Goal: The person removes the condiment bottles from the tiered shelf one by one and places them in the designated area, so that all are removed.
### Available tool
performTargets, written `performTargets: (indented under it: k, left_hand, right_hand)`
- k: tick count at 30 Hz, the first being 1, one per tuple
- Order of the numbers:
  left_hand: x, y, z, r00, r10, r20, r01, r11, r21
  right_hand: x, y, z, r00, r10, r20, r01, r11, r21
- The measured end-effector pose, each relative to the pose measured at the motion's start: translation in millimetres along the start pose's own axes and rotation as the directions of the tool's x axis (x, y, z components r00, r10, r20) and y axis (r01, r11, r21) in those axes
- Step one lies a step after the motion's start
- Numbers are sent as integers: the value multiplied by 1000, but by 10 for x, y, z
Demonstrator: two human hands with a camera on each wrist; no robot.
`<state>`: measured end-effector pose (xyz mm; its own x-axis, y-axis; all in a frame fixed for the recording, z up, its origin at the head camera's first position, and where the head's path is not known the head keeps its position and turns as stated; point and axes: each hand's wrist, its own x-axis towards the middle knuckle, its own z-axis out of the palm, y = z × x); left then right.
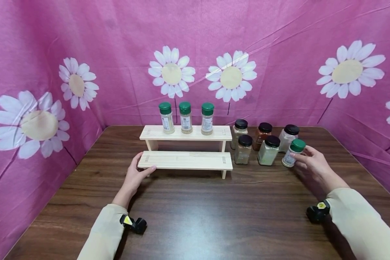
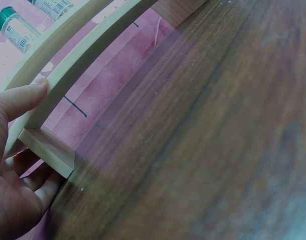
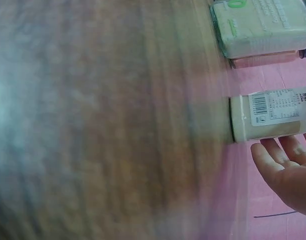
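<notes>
Closest to the camera: two cream sleeves (image 1: 100, 233), entering at the bottom left and lower right of the frame, each with a black wrist camera (image 1: 137, 225). Right hand (image 1: 318, 168), right of frame: fingers curled round a green-capped jar (image 1: 289, 159), thumb at its front. Whether its base touches the worktop (image 1: 195, 202), I cannot tell. Left hand (image 1: 133, 177), left of centre: fingers gripping the left end of the lower wooden shelf (image 1: 185, 160), thumb on its front edge. Further out, right of centre, I count five black-lidded jars (image 1: 268, 156), three behind, two in front. Mid-frame, the upper wooden shelf (image 1: 195, 136) carries three upright jars (image 1: 186, 123), also green-capped. Flowered pink cloth (image 1: 198, 25) fills the upper frame.
</notes>
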<state>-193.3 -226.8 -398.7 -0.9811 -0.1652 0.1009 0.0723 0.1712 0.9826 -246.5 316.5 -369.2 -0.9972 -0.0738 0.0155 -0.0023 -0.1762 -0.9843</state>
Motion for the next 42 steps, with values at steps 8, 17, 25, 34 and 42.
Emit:
performTargets:
  k: [8,17,25,34,42]
  left_hand:
    - [4,-2,5,1000,11,-3,-11,1000,2]
    - [-1,0,3,1000,17,5,-17,1000,2]
    - [-6,4,2,1000,19,3,-19,1000,3]
    - [-4,3,-1,1000,20,0,-20,1000,-8]
    - [-6,11,2,1000,10,5,-10,1000,-12]
  right_hand:
    - [37,-67,-48,1000,-18,-2,18,1000,7]
    - [188,-76,-255,1000,-22,-15,20,993,-120]
    - [59,-437,21,997,-73,39,78,989,-126]
    - [86,-662,126,993,-111,36,116,972,-204]
    - [141,-848,259,991,-117,57,122,988,-93]
